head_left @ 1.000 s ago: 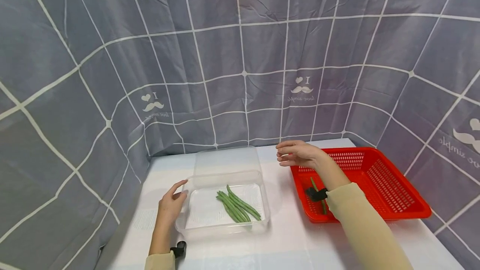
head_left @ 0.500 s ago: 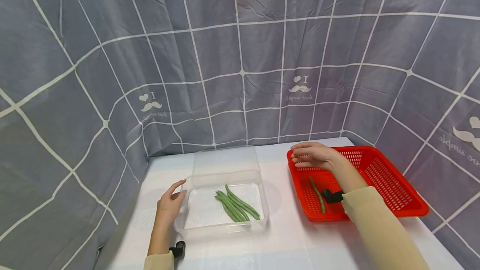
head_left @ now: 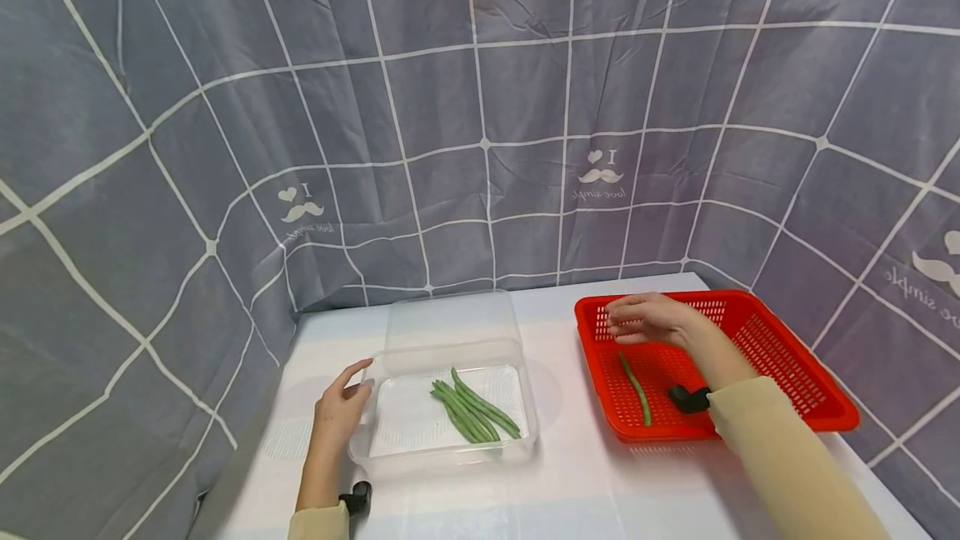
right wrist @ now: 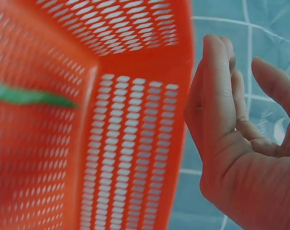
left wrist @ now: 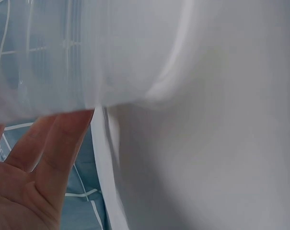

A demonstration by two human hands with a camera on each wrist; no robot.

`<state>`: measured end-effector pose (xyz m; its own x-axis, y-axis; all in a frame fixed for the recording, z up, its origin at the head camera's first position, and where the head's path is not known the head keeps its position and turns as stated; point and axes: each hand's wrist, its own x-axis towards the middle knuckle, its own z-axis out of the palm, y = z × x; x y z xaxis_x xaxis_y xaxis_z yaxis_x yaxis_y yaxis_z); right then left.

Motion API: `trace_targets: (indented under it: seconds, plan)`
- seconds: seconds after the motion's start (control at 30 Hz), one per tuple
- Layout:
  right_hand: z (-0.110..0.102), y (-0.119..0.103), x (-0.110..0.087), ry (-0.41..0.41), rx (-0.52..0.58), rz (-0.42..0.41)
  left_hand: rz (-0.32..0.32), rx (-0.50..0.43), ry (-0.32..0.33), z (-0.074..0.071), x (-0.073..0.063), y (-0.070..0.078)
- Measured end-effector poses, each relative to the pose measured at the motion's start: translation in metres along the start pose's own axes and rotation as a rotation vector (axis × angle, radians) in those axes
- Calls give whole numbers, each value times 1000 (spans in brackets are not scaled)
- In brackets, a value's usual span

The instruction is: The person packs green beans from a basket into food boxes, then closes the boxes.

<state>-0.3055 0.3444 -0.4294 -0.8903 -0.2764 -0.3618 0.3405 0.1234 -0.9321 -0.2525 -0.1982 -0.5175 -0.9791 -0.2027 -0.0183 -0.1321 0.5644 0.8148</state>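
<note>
My left hand [head_left: 341, 411] is at the left wall of a clear plastic container [head_left: 442, 463], its fingertips touching the rim. In the left wrist view, straight fingers [left wrist: 58, 153] reach up to the container, their tips hidden by its wall. Inside the container lies a small bunch of green beans [head_left: 468, 413]. My right hand [head_left: 648, 319] hovers over the left back part of a red slotted basket [head_left: 813, 423], with nothing in it. The right wrist view shows its fingers together and the thumb apart. A single green bean [head_left: 636, 390] lies in the basket below.
Behind the container lies a clear lid [head_left: 453, 311] on the white table [head_left: 562, 482]. A grey curtain [head_left: 420, 107] with white grid lines surrounds the table at the back and both sides. Black wrist cameras [head_left: 688, 398] are strapped to both wrists.
My right hand has moved right from beside the basket's left rim to over its inside, uncovering the single green bean. The left hand and the container keep their places.
</note>
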Motion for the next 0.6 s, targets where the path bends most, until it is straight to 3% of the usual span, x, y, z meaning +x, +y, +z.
trace_targets:
  seconds: [0.33,0.6]
  plan:
    - [-24,20,-4,46,-160,72,-4,0,0,2,2,-4]
    - [-36,37,2,68,-240,187,-10,-6,1,1,2,-3]
